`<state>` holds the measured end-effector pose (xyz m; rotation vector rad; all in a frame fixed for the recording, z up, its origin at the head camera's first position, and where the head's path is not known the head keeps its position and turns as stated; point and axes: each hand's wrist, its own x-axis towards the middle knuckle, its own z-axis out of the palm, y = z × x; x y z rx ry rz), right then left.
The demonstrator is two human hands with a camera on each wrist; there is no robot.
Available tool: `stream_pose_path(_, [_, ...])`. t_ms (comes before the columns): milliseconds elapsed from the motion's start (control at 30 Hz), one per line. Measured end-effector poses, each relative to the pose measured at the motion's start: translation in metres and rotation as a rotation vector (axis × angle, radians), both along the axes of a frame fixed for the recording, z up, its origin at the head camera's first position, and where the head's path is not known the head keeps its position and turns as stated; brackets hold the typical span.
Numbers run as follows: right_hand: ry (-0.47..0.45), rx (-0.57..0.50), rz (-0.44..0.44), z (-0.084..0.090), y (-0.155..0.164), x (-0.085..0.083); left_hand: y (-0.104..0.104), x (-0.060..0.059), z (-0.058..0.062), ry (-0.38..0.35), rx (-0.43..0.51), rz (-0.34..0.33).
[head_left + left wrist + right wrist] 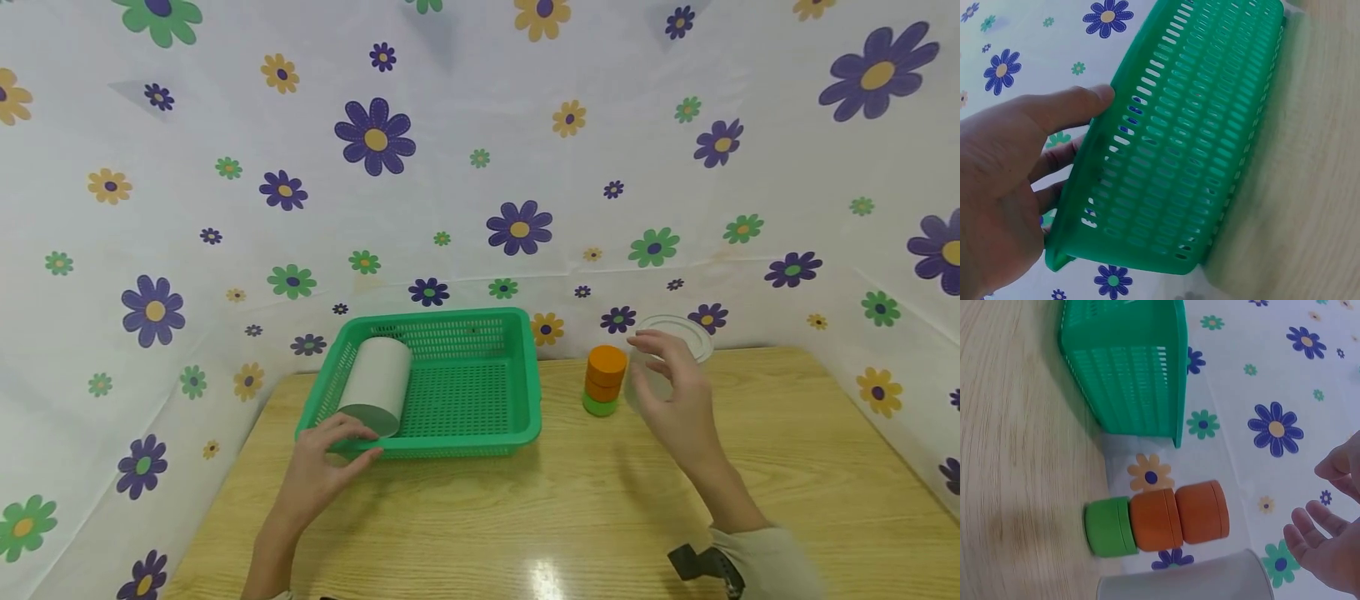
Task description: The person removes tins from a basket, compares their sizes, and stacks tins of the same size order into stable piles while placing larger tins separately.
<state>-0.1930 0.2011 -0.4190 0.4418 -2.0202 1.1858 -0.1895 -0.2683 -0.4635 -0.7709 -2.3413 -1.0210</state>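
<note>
A green slotted basket [465, 392] stands on the wooden table, and a pale cylinder [375, 383] lies on its side in the basket's left half. My left hand [348, 440] holds the basket's near left corner. In the left wrist view its thumb [1072, 103] lies on the rim of the basket [1197, 144] and the fingers reach behind the wall. My right hand [663, 371] hovers with fingers spread in front of a clear plastic container [686, 332]. In the right wrist view the hand [1329, 531] is apart from the container [1191, 581].
A stack of two orange discs on a green one [604, 380] stands between the basket and the clear container, and shows in the right wrist view [1160, 519] beside the basket [1129, 369]. A flowered cloth [450, 167] walls the table at the back and sides.
</note>
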Motion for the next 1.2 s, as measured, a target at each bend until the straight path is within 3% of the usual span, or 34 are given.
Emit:
stream_pose_path(333, [-0.057, 0.032, 0.035, -0.002, -0.036, -0.012, 0.004, 0.005, 0.006, -0.036, -0.046, 0.066])
stream_pose_path(833, [-0.146, -0.043, 0.228, -0.003, -0.101, -0.034, 0.003, 0.004, 0.003, -0.074, 0.001, 0.062])
stream_pose_path(1200, [-0.254, -0.002, 0.267, -0.002, -0.13, -0.042, 0.005, 0.003, 0.002, -0.036, 0.028, 0.046])
